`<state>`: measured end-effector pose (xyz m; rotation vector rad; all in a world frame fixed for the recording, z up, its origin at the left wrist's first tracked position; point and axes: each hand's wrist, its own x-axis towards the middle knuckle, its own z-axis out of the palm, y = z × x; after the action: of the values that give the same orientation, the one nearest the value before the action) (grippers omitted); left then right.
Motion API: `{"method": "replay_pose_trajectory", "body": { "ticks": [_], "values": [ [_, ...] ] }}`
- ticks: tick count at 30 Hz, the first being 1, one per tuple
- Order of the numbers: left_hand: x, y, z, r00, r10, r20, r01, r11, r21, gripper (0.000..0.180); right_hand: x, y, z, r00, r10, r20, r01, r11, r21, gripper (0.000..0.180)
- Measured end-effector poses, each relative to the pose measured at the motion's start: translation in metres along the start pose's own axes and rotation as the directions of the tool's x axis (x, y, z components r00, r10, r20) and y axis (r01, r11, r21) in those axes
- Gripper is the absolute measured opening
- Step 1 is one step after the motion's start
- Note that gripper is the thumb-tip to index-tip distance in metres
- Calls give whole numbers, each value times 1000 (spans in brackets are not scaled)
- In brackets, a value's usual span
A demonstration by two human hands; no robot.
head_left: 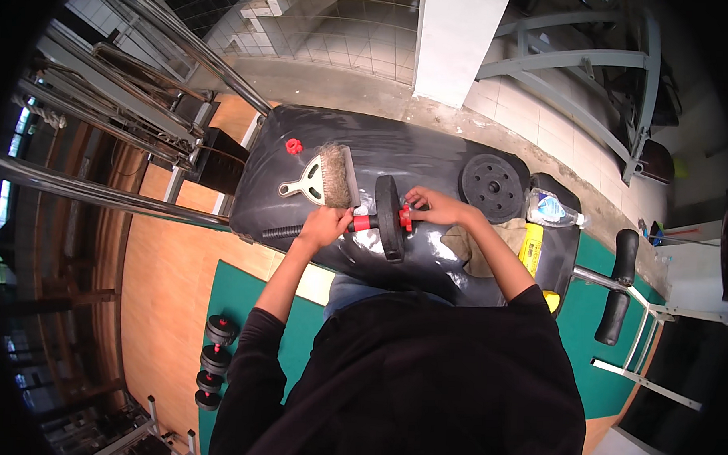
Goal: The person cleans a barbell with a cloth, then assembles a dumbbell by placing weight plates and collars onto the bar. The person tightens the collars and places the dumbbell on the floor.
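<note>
A dumbbell bar lies crosswise above the black padded bench (431, 142), its threaded end (284, 232) pointing left. My left hand (325, 227) is closed around the bar next to its red grip section (362, 223). One black weight plate (390, 228) stands on edge on the bar, between my hands. On the plate's right side is a red star-shaped collar nut (406, 219), which the fingers of my right hand (435, 207) pinch. A second red collar nut (294, 146) rests on the bench at the far left. Another black weight plate (494, 188) lies flat to the right.
A bristle brush (332, 174) with a pale handle lies by a dustpan (353, 179). Right of me are a clear plastic bottle (553, 210), a yellow container (531, 248) and a beige cloth (479, 256). Small dumbbells (217, 357) stand on the floor, left. Metal gym frames flank the bench.
</note>
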<state>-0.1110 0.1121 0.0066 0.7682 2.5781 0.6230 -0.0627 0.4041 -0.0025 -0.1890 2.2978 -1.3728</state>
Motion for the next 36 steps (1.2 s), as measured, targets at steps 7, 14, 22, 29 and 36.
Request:
{"method": "replay_pose_trajectory", "body": {
  "ticks": [7, 14, 22, 29, 36],
  "values": [
    [2, 0, 2, 1000, -25, -8, 25, 1000, -12, 50, -15, -14, -8, 992, -79, 100, 107, 944, -311, 49],
    [5, 6, 0, 1000, 21, 3, -21, 1000, -20, 48, -14, -26, -1, 998, 58, -21, -61, 901, -430, 44],
    [8, -6, 11, 999, 43, -25, -43, 999, -1, 45, -7, 3, -5, 957, 127, 260, -148, 987, 65, 41],
    [7, 7, 5, 998, 64, -13, -64, 998, -21, 46, -7, -3, -1, 999, -39, 36, 39, 999, -2, 34],
    [6, 4, 7, 999, 45, -28, -46, 998, -43, 48, 4, -8, -5, 949, 219, 225, -259, 952, 165, 26]
  ]
}}
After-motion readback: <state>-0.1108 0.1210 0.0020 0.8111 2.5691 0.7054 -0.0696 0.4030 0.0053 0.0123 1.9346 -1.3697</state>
